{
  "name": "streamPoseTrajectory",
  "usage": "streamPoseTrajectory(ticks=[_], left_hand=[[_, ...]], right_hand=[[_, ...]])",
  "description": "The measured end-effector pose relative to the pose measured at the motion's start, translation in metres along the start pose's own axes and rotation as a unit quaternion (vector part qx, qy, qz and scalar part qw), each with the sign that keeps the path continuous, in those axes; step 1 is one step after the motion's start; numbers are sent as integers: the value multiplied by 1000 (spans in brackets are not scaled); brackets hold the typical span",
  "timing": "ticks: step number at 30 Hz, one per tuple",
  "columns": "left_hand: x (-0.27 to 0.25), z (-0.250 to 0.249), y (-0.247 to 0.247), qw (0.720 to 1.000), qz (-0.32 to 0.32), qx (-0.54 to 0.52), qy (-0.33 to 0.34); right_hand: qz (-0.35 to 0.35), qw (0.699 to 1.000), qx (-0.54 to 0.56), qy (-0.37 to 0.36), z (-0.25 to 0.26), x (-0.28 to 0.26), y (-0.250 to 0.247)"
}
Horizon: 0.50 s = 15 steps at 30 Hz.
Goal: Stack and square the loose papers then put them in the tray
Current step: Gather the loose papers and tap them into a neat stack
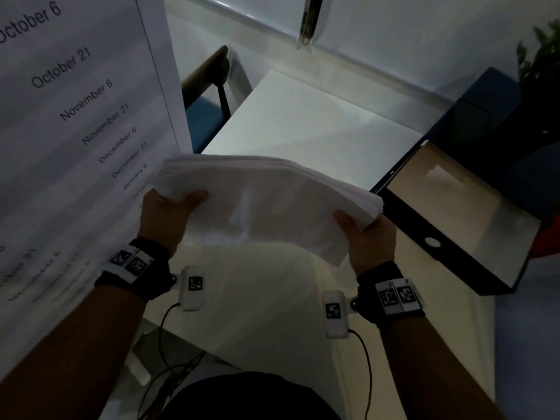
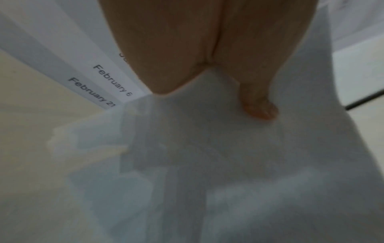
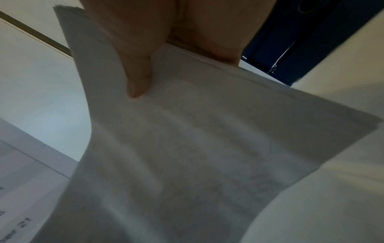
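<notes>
A thick stack of white papers hangs in the air above the white table, bowed and sagging toward me. My left hand grips its left end, thumb on top. At the right end, my right hand grips the stack the same way. The left wrist view shows the thumb lying on the top sheet. In the right wrist view the thumb presses the paper stack, whose edges are fanned at the right. A dark open tray with a pale floor sits just right of the stack.
A large printed sheet of dates fills the left of the head view, close to the camera. A chair stands beyond the table's left edge. A dark blue box and a plant sit behind the tray. Cables hang by my lap.
</notes>
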<state>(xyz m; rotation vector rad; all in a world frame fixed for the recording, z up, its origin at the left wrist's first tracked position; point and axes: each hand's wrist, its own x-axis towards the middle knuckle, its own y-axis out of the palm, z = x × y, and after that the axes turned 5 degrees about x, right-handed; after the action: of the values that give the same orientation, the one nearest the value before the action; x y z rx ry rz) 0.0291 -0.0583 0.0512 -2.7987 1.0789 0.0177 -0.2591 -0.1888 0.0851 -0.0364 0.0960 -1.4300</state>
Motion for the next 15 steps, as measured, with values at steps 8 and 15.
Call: streamPoseTrajectory(ticks=[8,15], left_hand=[[-34,40,30,998,13,59,24],[-16,16,43,991,-104,-16,81]], right_hand=[[-16,1000,-14,13,-40,-13,-3],[-44,998,22,-25,-28,-3,-5]])
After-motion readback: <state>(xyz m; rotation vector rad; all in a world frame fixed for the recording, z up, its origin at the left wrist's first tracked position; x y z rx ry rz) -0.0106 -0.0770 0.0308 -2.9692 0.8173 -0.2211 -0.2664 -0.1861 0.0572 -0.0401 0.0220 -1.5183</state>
